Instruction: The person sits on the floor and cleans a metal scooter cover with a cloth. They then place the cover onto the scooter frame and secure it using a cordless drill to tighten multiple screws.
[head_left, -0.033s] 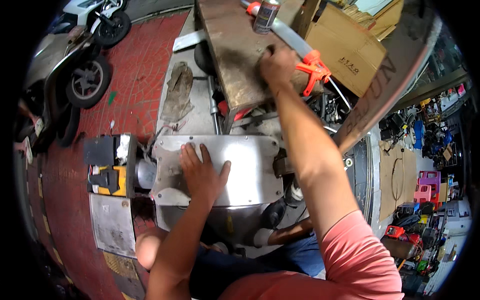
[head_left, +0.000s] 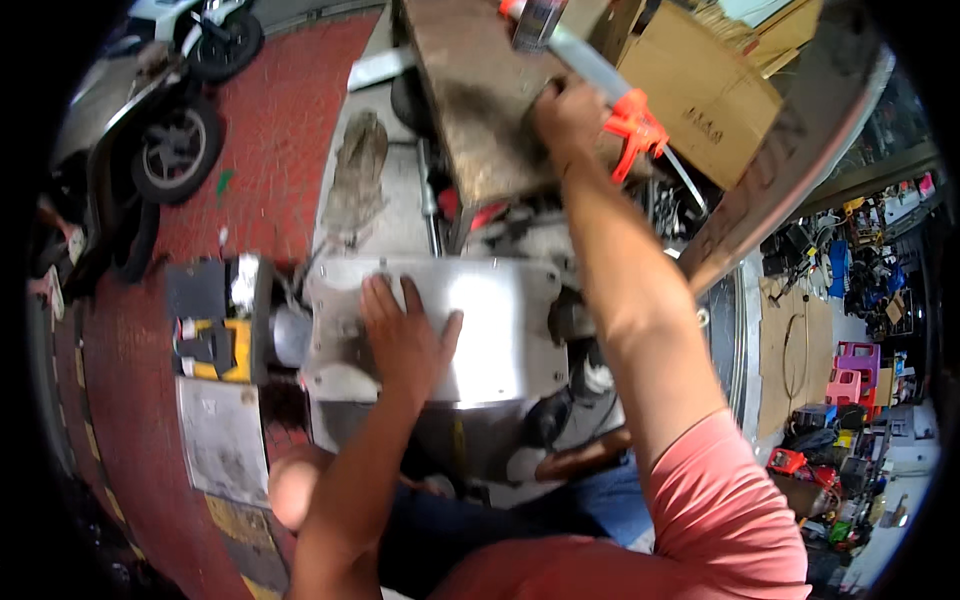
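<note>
a coral-pink shirt [head_left: 580, 572] runs along the lower edge of the frame, its short sleeve [head_left: 722, 490] creased at lower right; dark blue legwear [head_left: 465, 535] shows at bottom centre.

Ahead of you: brown worktable [head_left: 475, 125], top scuffed and dark-stained, front edge worn pale. On it, caulking gun [head_left: 632, 125], orange, pale tube, handle end toward you; dark can [head_left: 538, 28] just beside its tube. To your left: red patterned paving [head_left: 285, 120], bearing a parked scooter [head_left: 180, 155] and a green scrap [head_left: 224, 181]. Between paving and table, pale floor strip [head_left: 398, 205]; crumpled drab cloth [head_left: 357, 175] lies on it.
</note>
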